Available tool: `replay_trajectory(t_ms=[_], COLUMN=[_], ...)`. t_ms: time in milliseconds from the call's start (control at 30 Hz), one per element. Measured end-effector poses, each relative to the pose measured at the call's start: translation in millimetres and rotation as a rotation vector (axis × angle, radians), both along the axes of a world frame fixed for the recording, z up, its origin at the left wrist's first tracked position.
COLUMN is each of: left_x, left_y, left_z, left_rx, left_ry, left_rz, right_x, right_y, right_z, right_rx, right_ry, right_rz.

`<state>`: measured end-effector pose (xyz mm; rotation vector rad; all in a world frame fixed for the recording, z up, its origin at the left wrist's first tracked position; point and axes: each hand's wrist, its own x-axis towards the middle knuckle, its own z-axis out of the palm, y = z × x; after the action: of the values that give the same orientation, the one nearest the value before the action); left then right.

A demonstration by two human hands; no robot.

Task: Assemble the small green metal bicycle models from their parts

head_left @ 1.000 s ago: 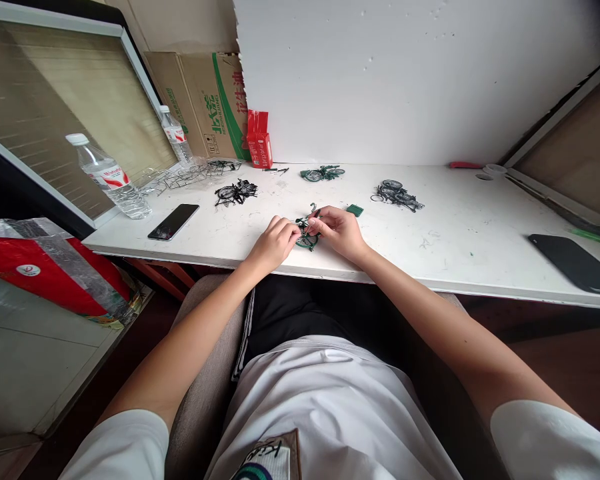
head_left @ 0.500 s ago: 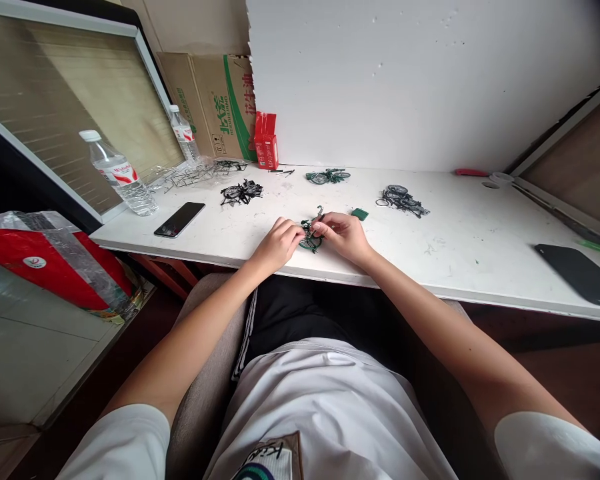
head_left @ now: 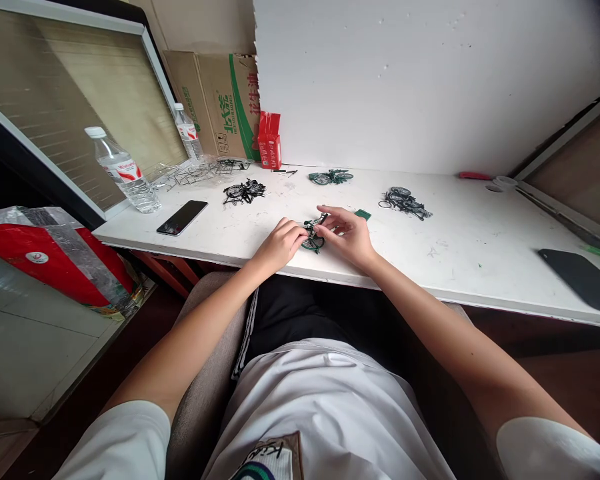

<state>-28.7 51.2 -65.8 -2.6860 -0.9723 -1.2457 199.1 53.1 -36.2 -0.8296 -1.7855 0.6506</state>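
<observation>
A small green model bicycle (head_left: 314, 244) stands near the front edge of the white table. My left hand (head_left: 281, 245) pinches it from the left, its fingertips partly hiding the frame. On the other side, my right hand (head_left: 347, 233) has thumb and index finger apart around the bicycle's upper part; whether a fingertip touches it is hard to see. Just behind that hand lies a small flat green piece (head_left: 363, 214). Farther back are another green model bicycle (head_left: 331, 177), a black one (head_left: 244, 191) and a dark grey one (head_left: 405, 202).
Left on the table are a phone (head_left: 183, 218), two water bottles (head_left: 125, 175) and thin wire-like part frames (head_left: 205, 172). A red box (head_left: 270, 141) stands before a cardboard box (head_left: 227, 110). A black flat device (head_left: 583, 279) lies right. A white panel (head_left: 390, 87) closes the back.
My right thumb and index finger have moved apart from their pinch at the bicycle. My left hand keeps its grip. The whole view has shifted slightly.
</observation>
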Motion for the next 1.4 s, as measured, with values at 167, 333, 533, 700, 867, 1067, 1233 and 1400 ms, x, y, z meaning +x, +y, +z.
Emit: replay_trajectory(t_ms=[167, 333, 533, 700, 867, 1067, 1233, 1400], left_x=[0, 1, 4, 12, 22, 29, 29, 29], left_y=[0, 0, -4, -7, -10, -12, -14, -15], left_z=[0.4, 0.2, -2.0, -9.0, -13.4, -8.3, -4.9, -1.3], left_rx=[-0.016, -0.073, -0.253, -0.276, -0.243, -0.366, -0.366, -0.38], left_ry=[-0.004, -0.044, -0.205, -0.222, -0.174, -0.118, -0.103, -0.117], left_rz=[-0.001, 0.004, -0.032, 0.097, 0.31, 0.377, 0.367, 0.359], right_x=[1, 2, 2, 1, 1, 0, 1, 0], right_y=[0, 2, 4, 5, 4, 5, 7, 7], right_z=[-0.3, -3.2, -4.7, -4.1, -3.1, -3.1, -6.2, -6.2], right_rx=[0.012, 0.022, 0.027, 0.037, 0.042, 0.042, 0.038, 0.015], right_ry=[-0.018, -0.038, -0.016, -0.01, -0.007, 0.015, 0.02, 0.034], right_rz=[0.016, 0.004, -0.01, -0.008, 0.001, 0.004, -0.007, 0.0])
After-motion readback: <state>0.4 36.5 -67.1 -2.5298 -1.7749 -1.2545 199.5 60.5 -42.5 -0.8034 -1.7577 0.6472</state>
